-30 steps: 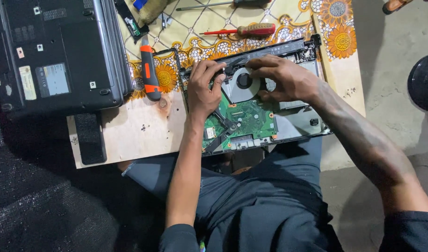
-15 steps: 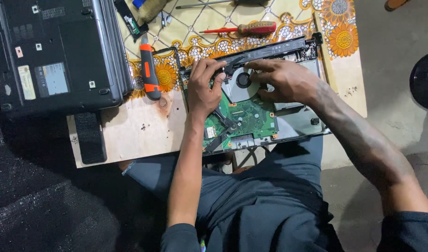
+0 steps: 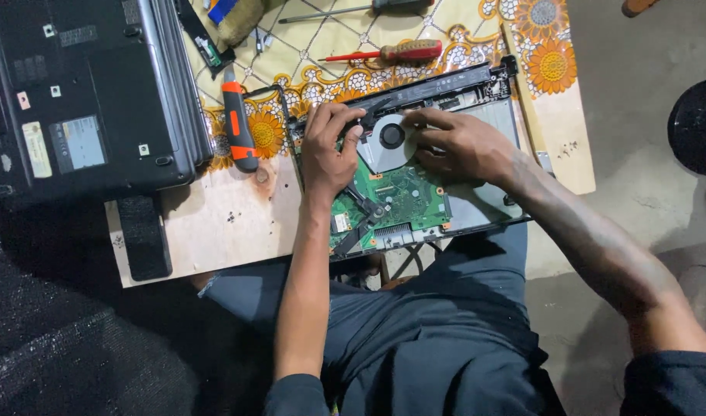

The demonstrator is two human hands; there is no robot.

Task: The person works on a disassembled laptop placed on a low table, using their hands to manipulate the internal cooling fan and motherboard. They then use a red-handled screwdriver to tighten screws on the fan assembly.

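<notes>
An opened laptop base (image 3: 476, 208) lies on a low wooden board, its green circuit board (image 3: 399, 200) and round grey cooling fan (image 3: 390, 140) exposed. My left hand (image 3: 328, 150) rests on the left part of the base, fingers curled at the top edge beside the fan. My right hand (image 3: 461, 145) lies flat on the right of the fan, fingertips touching the fan housing. Whether either hand pinches a small part I cannot tell.
A closed black laptop (image 3: 75, 92) lies upside down at the left. An orange-handled tool (image 3: 237, 127), a red-handled screwdriver (image 3: 399, 52) and another screwdriver (image 3: 353, 9) lie on the flowered cloth (image 3: 322, 46). The board's bare wood (image 3: 214, 223) shows at front left; concrete floor lies right.
Both hands stay at the fan with only slight finger shifts; the view has drifted a little.
</notes>
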